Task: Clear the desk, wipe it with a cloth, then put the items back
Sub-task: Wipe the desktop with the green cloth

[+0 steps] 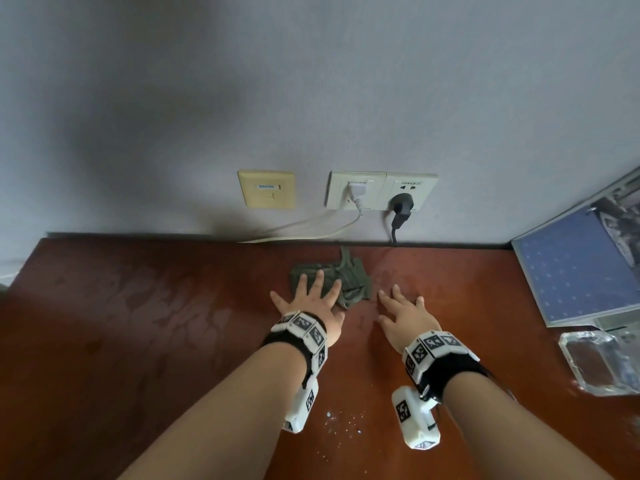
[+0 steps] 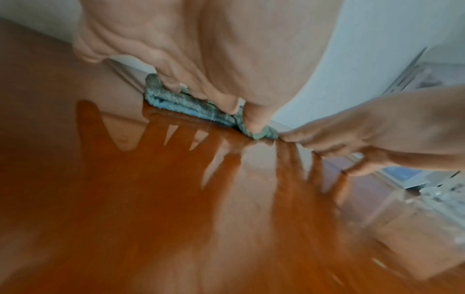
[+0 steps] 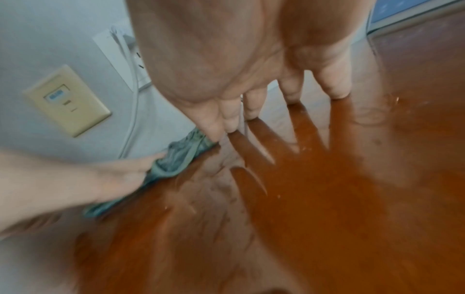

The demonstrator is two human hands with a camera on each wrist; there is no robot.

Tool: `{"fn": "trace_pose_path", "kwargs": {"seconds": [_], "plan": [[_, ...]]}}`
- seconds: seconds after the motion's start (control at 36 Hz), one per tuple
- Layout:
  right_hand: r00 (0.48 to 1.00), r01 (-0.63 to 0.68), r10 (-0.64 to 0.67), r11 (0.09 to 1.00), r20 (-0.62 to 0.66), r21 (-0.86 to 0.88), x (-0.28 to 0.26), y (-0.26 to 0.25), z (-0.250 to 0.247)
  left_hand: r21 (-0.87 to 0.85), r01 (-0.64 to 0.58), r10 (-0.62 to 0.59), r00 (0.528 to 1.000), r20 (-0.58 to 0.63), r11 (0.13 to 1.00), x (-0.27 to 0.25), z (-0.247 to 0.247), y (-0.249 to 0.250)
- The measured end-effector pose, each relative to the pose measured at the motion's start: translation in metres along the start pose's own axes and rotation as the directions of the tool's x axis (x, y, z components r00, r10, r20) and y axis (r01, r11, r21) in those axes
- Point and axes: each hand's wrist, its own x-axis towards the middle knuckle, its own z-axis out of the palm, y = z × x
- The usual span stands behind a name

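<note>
A crumpled grey-green cloth (image 1: pixel 349 277) lies on the red-brown desk (image 1: pixel 138 323) near the back wall. My left hand (image 1: pixel 313 297) lies flat on the cloth's left part with its fingers spread and straight, pressing down; the left wrist view shows the fingertips (image 2: pixel 226 99) on the cloth (image 2: pixel 176 101). My right hand (image 1: pixel 403 311) rests spread on the bare desk just right of the cloth. In the right wrist view its nearest fingertip (image 3: pixel 212 133) reaches the edge of the cloth (image 3: pixel 176 159). Neither hand grips anything.
Wet smears shine on the desk's left half. A blue-covered book (image 1: pixel 575 268) and a clear glass ashtray (image 1: pixel 599 362) sit at the right edge. Wall sockets (image 1: pixel 381 190) hold a white and a black plug, with cables hanging to the desk's back edge. Crumbs (image 1: pixel 343 424) lie near the front.
</note>
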Motion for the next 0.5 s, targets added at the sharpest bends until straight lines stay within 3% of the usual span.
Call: {"fn": "trace_pose_path", "kwargs": {"seconds": [0.17,0.22,0.28,0.31,0.36,0.42,0.5], "plan": [[0.998,0.044,-0.047,0.996,0.039,0.077,-0.007,0.009,-0.014,0.14,-0.088,0.082,0.995,0.049,0.986,-0.048,0.031,-0.006],[0.998,0.054,-0.055,0.996,0.006,0.073,-0.008,0.013,-0.012,0.179,-0.164,0.175,0.984,-0.042,0.97,-0.053,0.03,-0.012],[0.998,0.045,-0.043,0.998,-0.047,0.039,-0.013,0.018,-0.007,0.214,-0.318,0.356,0.918,-0.173,0.924,-0.048,0.028,-0.019],[0.997,0.037,-0.035,0.999,-0.062,0.029,-0.016,0.021,-0.004,0.241,-0.4,0.446,0.876,-0.183,0.884,-0.042,0.028,-0.022],[0.998,0.035,-0.033,0.999,-0.059,0.026,-0.022,0.026,0.004,0.287,-0.512,0.554,0.828,-0.087,0.81,-0.029,0.026,-0.028],[0.998,0.045,-0.044,0.999,-0.047,0.019,-0.026,0.03,0.009,0.31,-0.531,0.556,0.831,0.01,0.788,-0.017,0.025,-0.034],[0.997,0.057,-0.056,0.998,-0.044,0.02,-0.025,0.033,0.009,0.265,-0.48,0.509,0.86,-0.049,0.836,-0.007,0.029,-0.037]]}}
